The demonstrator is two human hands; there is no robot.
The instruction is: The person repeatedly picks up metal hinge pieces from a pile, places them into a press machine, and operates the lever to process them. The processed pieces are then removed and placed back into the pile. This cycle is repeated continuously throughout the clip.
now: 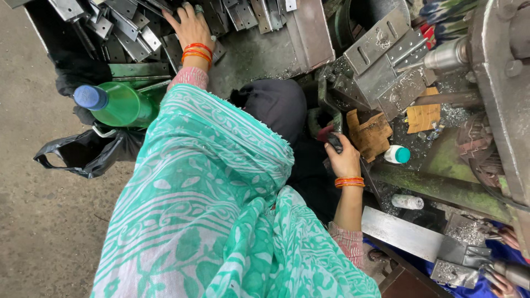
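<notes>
Left hand [189, 26] reaches, fingers spread, into metal brackets [124, 27].
Right hand [343, 160] clamps the machine's lever handle [333, 140]; picking one bracket comes next.

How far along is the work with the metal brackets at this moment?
Done: a few drilled brackets lie by the machine, with metal shavings around them. In hand: the left hand reaches into the pile of flat brackets, while the right hand has its grip on a dark lever handle. Left: most of that pile looks unprocessed.
</notes>
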